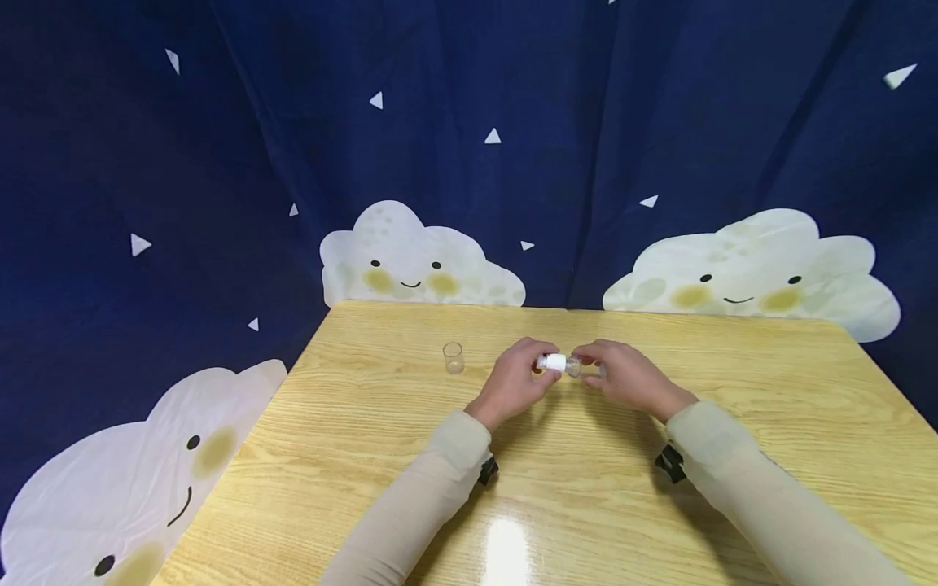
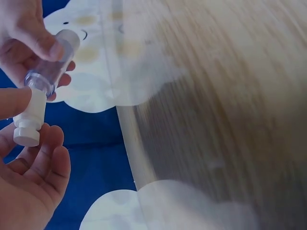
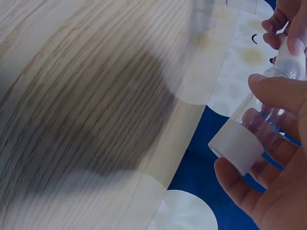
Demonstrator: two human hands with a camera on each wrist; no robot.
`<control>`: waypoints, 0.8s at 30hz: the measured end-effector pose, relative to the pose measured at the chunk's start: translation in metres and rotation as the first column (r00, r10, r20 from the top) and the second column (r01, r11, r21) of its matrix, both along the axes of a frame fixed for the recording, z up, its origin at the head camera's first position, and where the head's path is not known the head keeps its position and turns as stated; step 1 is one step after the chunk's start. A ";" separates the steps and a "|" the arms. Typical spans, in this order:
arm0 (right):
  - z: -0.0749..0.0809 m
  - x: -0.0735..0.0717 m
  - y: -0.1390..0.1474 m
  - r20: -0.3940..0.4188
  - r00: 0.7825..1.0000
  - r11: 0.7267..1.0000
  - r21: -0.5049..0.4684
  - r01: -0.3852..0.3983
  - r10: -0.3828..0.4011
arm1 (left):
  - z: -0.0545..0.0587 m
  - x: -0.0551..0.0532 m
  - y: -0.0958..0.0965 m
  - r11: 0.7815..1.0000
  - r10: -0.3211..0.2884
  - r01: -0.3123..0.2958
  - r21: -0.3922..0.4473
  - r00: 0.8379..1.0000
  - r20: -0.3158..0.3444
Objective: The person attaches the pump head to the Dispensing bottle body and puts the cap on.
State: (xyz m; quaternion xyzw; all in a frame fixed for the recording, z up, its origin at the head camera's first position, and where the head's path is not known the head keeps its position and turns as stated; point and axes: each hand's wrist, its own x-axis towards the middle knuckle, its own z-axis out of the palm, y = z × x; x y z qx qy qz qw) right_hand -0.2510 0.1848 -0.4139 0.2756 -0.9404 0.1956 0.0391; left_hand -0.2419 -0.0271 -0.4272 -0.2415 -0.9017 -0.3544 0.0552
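Over the far half of the table, both hands hold a small clear pump bottle end to end. In the left wrist view, my left hand (image 2: 38,177) pinches the white pump head (image 2: 33,111) between thumb and fingers. My right hand (image 1: 626,376) grips the clear bottle body (image 2: 53,67), its thumb along one side. The white base (image 3: 237,146) of the bottle points away from the pump in the right wrist view. Pump head and bottle neck meet in line, the bottle lying sideways. To the left of my hands, a clear cylindrical cap (image 1: 454,359) stands on the table.
The light wood table (image 1: 352,439) spreads under both forearms. Behind it hangs a dark blue curtain (image 1: 440,163) with white triangles and smiling clouds. A dark strap piece (image 1: 670,463) sits under the right cuff, another (image 1: 488,470) under the left.
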 end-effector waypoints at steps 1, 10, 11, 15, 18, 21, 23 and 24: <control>0.000 0.000 -0.001 -0.006 1.000 1.000 0.000 0.000 0.000 | -0.001 0.000 0.000 1.000 0.000 0.000 0.000 1.000 -0.003; 0.002 0.002 -0.004 -0.062 0.998 0.999 0.017 -0.032 0.033 | -0.001 0.000 -0.001 1.000 -0.003 0.001 -0.028 0.998 -0.059; 0.002 0.002 -0.004 -0.071 0.997 0.999 0.018 -0.033 0.035 | -0.001 -0.001 -0.001 0.999 -0.004 0.002 -0.032 0.998 -0.062; 0.002 0.002 -0.004 -0.087 0.995 0.999 0.012 -0.038 0.039 | 0.001 -0.001 0.000 0.999 -0.002 0.000 -0.043 0.998 -0.060; 0.002 0.002 -0.004 -0.083 0.996 0.999 0.012 -0.035 0.035 | 0.000 -0.001 0.000 0.999 -0.006 0.004 -0.037 0.999 -0.049; 0.001 0.002 -0.003 -0.078 0.997 1.000 0.015 -0.028 0.029 | -0.001 -0.001 0.000 1.000 -0.017 0.017 -0.005 1.000 -0.020; 0.000 0.002 -0.003 -0.079 0.996 1.000 0.017 -0.026 0.027 | -0.002 0.000 -0.001 0.999 -0.018 0.018 0.031 1.000 0.013; 0.000 0.002 -0.003 -0.080 0.996 1.000 0.018 -0.026 0.027 | -0.002 0.000 -0.001 0.999 -0.019 0.017 0.047 0.999 0.029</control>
